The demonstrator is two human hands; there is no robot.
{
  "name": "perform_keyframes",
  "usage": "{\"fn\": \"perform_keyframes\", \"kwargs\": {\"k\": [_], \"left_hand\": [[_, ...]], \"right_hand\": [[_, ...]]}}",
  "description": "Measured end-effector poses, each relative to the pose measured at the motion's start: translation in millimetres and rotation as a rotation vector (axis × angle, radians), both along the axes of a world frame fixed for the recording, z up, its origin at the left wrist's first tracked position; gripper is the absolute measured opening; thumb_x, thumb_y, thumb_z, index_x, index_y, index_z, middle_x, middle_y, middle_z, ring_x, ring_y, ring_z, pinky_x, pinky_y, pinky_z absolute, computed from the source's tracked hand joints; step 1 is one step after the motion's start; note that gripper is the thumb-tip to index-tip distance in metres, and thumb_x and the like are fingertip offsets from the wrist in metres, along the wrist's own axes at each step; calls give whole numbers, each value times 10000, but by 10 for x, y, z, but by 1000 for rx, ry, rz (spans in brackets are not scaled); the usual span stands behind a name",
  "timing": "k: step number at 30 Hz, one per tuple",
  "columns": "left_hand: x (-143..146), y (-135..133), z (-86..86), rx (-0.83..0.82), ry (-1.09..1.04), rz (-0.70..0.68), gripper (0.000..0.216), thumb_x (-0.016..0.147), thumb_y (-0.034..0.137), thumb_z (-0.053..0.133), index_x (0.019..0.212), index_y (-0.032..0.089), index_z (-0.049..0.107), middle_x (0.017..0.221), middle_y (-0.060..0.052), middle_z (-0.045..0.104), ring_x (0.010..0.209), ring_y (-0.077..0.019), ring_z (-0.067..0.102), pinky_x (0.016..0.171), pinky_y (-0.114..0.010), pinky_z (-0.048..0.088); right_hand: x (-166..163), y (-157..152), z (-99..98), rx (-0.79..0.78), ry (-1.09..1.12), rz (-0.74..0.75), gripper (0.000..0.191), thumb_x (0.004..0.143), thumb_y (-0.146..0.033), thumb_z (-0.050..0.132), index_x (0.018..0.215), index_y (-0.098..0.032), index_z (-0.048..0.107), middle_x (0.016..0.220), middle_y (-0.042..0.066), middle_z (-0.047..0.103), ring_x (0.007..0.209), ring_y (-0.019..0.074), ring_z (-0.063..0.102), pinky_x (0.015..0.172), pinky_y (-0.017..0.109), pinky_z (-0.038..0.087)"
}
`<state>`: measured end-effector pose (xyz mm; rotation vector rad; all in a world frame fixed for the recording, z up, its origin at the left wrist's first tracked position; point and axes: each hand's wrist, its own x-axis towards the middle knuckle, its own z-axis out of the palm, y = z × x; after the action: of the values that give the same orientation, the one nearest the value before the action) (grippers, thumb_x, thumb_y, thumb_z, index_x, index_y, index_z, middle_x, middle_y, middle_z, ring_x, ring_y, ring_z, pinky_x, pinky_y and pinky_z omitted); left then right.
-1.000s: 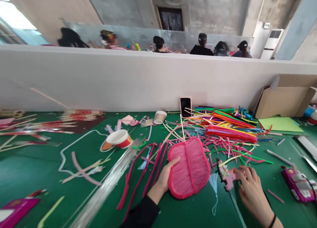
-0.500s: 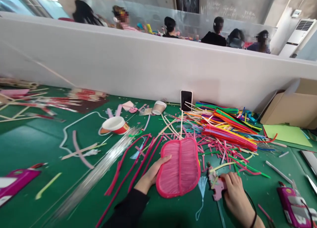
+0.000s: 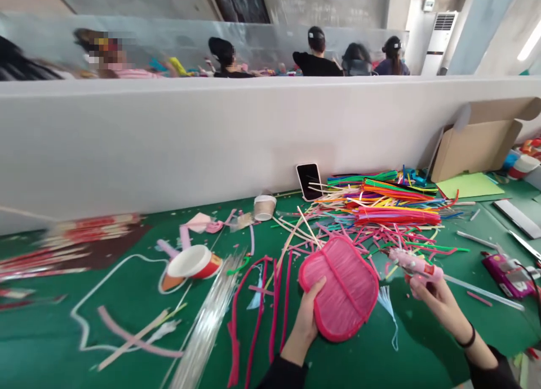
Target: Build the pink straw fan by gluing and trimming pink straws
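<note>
My left hand [image 3: 310,315] grips the lower left edge of a pink fan-shaped panel [image 3: 350,287], its thumb on the front and its other fingers hidden behind. The panel has a fuzzy pink rim and a pink strip down its middle. In my right hand [image 3: 435,296] is a pink hot glue gun [image 3: 416,265], raised off the table with its nozzle pointing left toward the panel, apart from it. A clear glue stick [image 3: 486,292] sticks out of the gun's back. Below the nozzle, a light blue tassel [image 3: 389,310] lies beside the panel.
Bundles of coloured pipe cleaners [image 3: 397,214] lie behind the panel, near a leaning phone [image 3: 309,181]. To the left are clear sticks [image 3: 211,315] and a tipped paper cup [image 3: 192,262]. Scissors [image 3: 526,245] and a purple device [image 3: 507,274] lie right. A white partition [image 3: 169,135] bounds the table.
My right hand has lifted the glue gun off the table and turned its nozzle left. The panel in my left hand has tilted. The head view has turned right.
</note>
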<state>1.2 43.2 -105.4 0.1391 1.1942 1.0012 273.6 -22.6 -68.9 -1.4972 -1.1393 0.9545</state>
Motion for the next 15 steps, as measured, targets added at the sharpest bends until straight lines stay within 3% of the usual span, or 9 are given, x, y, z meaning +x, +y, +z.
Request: {"fn": "perform_keyframes", "kwargs": {"k": [3,6,10,15], "left_hand": [[16,14,9,53,20,37,305,838,128,657,1140,145,618,978,-108,775,989,-301,731,912,-463,577],[33,-2,15,119,32,73,326,781,125,719,1095,156,640,939,-92,775,997,-312,725,928,-471,566],[138,-139,67,234,23,118,386,697,215,817,1051,155,676,1008,-100,767,1072,-347,690,963,-472,541],[339,-352,203,349,185,104,428,694,233,824,1093,164,684,1163,-107,729,1241,-355,587,1065,-421,470]], "right_hand": [[-99,81,58,-103,68,4,443,766,-606,662,918,-192,699,678,27,657,572,165,568,488,271,476],[-167,241,127,-86,-12,3,392,746,-566,690,755,-175,685,535,-18,572,470,119,473,420,233,395],[-343,424,181,23,-139,-31,288,718,-468,714,744,-181,706,605,6,666,547,167,580,497,268,491],[-601,383,163,51,-169,-13,168,747,-384,678,731,-219,709,657,20,710,674,228,680,634,317,565]]}}
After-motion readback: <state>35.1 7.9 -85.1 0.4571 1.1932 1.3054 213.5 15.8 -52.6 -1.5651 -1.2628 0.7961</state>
